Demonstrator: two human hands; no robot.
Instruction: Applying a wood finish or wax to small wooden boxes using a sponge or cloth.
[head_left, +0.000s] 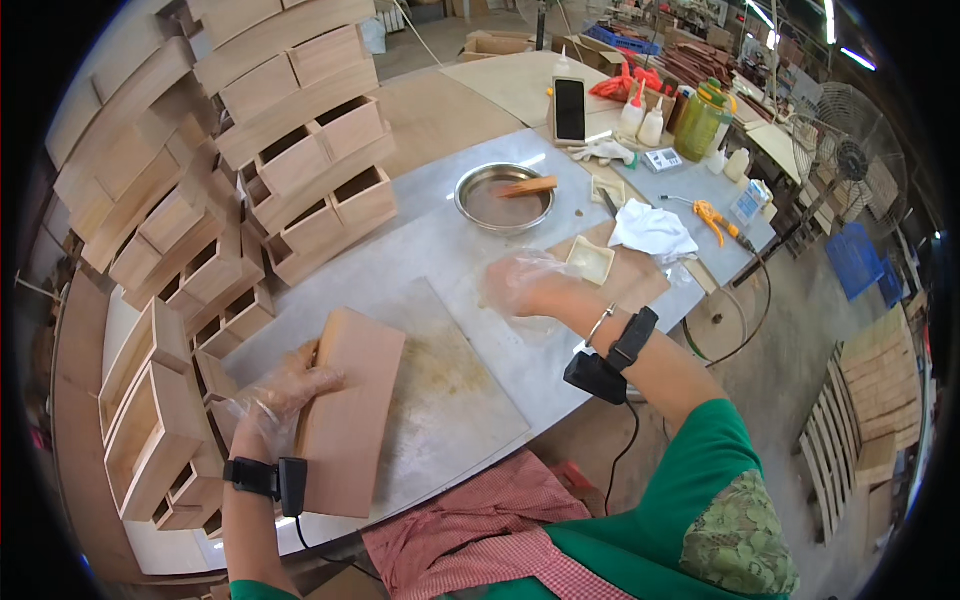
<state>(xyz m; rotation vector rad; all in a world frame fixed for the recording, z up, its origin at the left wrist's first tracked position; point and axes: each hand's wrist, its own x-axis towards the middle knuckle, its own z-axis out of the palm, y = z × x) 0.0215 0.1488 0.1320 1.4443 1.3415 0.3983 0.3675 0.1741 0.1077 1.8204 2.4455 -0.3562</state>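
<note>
My left hand [278, 392], in a clear plastic glove, grips the left edge of a flat wooden board [352, 420] lying on a grey work mat [450, 390]. My right hand [522, 283], also gloved, hovers over the metal table [400, 250] to the right of the mat, fingers loosely curled and holding nothing that I can see. A small cream square tray [590, 260] sits just right of that hand on a brown board [630, 275]. Both wrists wear black bands with sensor boxes.
A round metal dish [503, 196] with a wooden stick across it stands farther back. Stacks of open wooden boxes [250, 190] fill the left side. A white cloth [652, 230], orange-handled tool [712, 218], phone [569, 108], glue bottles [640, 118] and a green jug [700, 122] crowd the far right. A fan [850, 155] stands beyond.
</note>
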